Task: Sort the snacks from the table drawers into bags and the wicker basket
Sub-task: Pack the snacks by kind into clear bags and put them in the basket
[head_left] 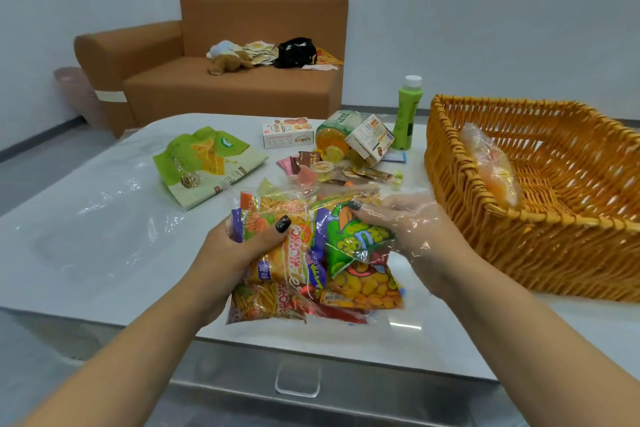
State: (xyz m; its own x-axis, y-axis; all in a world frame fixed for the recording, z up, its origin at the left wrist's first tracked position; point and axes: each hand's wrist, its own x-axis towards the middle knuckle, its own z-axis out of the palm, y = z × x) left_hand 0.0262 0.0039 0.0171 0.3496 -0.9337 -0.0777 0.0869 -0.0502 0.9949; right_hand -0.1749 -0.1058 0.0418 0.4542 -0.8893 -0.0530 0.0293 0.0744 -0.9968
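Clear snack bag [311,263] on table [104,218], just left of wicker basket [540,218]. Left hand [242,239] grips bag's left side; right hand [405,222], nearer basket, pinches green packet [353,236] at bag's mouth.

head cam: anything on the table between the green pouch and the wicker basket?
Yes. In the head view, between the green pouch and the basket lie loose small sweets and sachets, with a tipped jelly-cup jar and a small carton behind.
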